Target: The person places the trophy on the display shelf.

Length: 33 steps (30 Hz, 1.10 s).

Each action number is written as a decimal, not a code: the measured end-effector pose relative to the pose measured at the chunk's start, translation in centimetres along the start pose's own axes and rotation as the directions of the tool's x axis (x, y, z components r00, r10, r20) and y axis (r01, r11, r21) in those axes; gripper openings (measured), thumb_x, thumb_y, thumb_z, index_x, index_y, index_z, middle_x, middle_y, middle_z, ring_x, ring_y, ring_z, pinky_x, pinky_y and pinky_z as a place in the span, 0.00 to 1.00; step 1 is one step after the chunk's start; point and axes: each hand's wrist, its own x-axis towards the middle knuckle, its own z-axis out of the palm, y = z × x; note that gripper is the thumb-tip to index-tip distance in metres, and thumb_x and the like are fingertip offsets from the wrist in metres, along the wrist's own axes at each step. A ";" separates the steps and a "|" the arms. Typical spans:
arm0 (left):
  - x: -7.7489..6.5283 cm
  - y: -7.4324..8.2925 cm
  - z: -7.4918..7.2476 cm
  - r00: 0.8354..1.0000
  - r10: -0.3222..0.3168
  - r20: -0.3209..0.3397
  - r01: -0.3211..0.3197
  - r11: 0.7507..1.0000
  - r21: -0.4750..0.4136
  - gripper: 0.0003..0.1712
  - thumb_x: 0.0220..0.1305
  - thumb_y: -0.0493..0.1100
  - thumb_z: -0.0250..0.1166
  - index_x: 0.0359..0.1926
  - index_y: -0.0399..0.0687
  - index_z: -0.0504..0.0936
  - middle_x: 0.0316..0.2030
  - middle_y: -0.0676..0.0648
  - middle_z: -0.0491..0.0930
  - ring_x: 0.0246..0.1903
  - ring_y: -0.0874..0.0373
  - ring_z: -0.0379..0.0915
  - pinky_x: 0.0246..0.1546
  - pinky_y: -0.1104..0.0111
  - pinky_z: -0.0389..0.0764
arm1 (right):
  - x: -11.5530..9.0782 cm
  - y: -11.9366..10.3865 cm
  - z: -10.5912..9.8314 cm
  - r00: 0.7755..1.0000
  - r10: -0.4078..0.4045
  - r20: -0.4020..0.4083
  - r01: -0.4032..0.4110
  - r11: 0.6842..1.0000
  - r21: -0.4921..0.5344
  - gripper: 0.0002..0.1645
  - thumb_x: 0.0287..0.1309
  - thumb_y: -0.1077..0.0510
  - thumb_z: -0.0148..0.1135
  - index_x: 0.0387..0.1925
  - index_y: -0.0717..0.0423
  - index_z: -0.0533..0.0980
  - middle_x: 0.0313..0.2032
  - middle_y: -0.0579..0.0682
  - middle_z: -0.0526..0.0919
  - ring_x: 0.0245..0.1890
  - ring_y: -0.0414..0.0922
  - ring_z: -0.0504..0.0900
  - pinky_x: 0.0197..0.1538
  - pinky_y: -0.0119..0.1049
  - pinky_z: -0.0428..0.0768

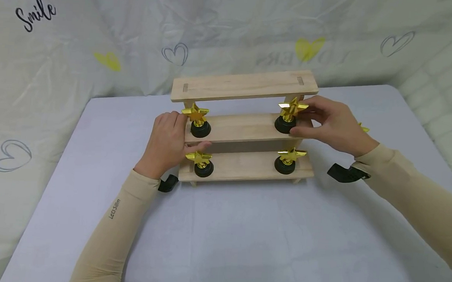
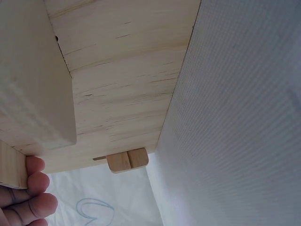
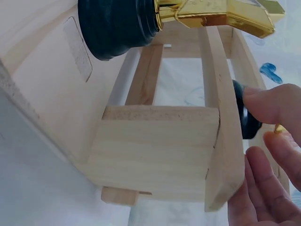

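Note:
A pale wooden three-tier rack (image 1: 242, 127) stands on the table. My left hand (image 1: 166, 141) grips its left end, with the thumb in front below the middle shelf and the fingers round the side; the left wrist view shows the curled fingertips (image 2: 43, 205) against the wood. At the right end of the middle shelf, my right hand (image 1: 332, 123) pinches a gold star trophy (image 1: 288, 114) with a black base. Its thumb (image 3: 268, 101) presses that base in the right wrist view. Another star trophy (image 1: 199, 128) stands at the middle shelf's left end, beside my left fingers.
Two more star trophies, left (image 1: 203, 168) and right (image 1: 285, 165), stand on the bottom shelf. A bit of gold (image 1: 362, 128) shows behind my right wrist. The white table (image 1: 243, 237) meets a printed curtain (image 1: 232, 33) at the back.

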 end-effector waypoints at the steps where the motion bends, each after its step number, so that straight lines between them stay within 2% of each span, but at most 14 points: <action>1: 0.0 0.0 0.0 1.000 0.002 -0.001 -0.002 1.000 0.003 0.49 0.51 0.82 0.54 0.45 0.40 0.76 0.26 0.43 0.70 0.27 0.47 0.63 0.36 0.56 0.68 | -0.1 0.0 -0.2 1.000 -0.004 -0.003 0.004 1.000 -0.003 0.27 0.45 0.68 0.74 0.49 0.58 0.77 0.46 0.46 0.80 0.44 0.40 0.81 0.52 0.21 0.78; 8: 0.1 -0.3 0.1 1.000 0.002 0.004 -0.002 1.000 0.010 0.45 0.46 0.76 0.65 0.46 0.41 0.76 0.26 0.43 0.70 0.27 0.47 0.64 0.36 0.57 0.68 | -0.5 0.3 -1.6 0.995 -0.049 -0.082 0.042 0.996 -0.081 0.27 0.45 0.71 0.73 0.49 0.60 0.78 0.44 0.47 0.82 0.44 0.37 0.83 0.51 0.21 0.78; 14: 0.1 -0.5 0.0 1.000 -0.010 0.025 0.009 1.000 0.022 0.46 0.46 0.77 0.64 0.47 0.41 0.75 0.27 0.43 0.71 0.29 0.47 0.65 0.38 0.56 0.69 | -1.4 0.6 -3.3 0.981 0.000 -0.193 -0.016 0.996 -0.083 0.26 0.46 0.70 0.72 0.51 0.60 0.78 0.45 0.41 0.83 0.43 0.35 0.83 0.49 0.19 0.78; 22: -0.1 -0.9 -0.2 1.000 0.010 0.007 -0.011 0.996 0.083 0.47 0.49 0.81 0.57 0.39 0.38 0.75 0.26 0.43 0.70 0.28 0.46 0.64 0.37 0.57 0.67 | -2.5 1.4 -5.4 0.942 0.043 -0.334 0.004 0.990 0.138 0.23 0.45 0.75 0.69 0.47 0.71 0.77 0.42 0.46 0.84 0.39 0.38 0.84 0.45 0.20 0.80; 27: -0.2 -1.0 -0.5 1.000 0.010 0.011 -0.011 0.994 0.113 0.49 0.50 0.83 0.53 0.38 0.38 0.74 0.25 0.43 0.69 0.27 0.47 0.63 0.36 0.57 0.67 | -3.3 2.3 -6.4 0.906 0.077 -0.416 -0.039 0.994 0.100 0.23 0.45 0.73 0.71 0.47 0.70 0.78 0.41 0.45 0.85 0.38 0.37 0.84 0.47 0.19 0.79; 33: -0.4 -1.1 -1.0 1.000 0.011 0.012 -0.013 0.992 0.126 0.51 0.53 0.85 0.46 0.38 0.38 0.74 0.25 0.43 0.69 0.27 0.47 0.63 0.35 0.57 0.66 | -4.2 3.6 -7.1 0.873 0.083 -0.481 -0.017 0.990 0.141 0.25 0.43 0.75 0.71 0.47 0.71 0.77 0.38 0.46 0.86 0.38 0.38 0.83 0.50 0.19 0.78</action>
